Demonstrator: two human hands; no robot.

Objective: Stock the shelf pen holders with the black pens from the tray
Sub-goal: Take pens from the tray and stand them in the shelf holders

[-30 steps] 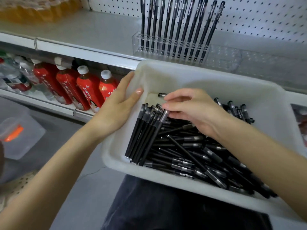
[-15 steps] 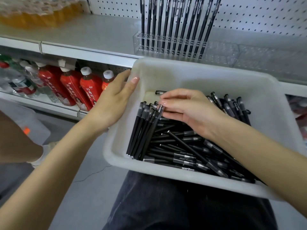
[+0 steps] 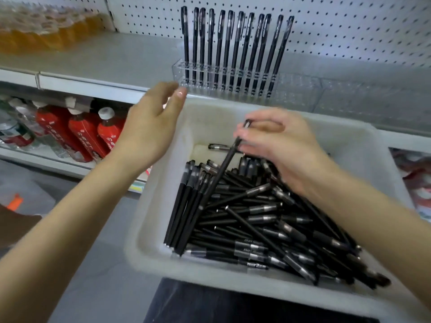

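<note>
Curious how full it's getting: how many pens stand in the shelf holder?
12 pens, side by side in the clear holder's left part; more behind may be hidden.

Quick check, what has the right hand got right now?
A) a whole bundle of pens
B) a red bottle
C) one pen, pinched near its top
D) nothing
C: the right hand pinches a single pen near its upper end, while the lower end slants down into the tray.
</note>
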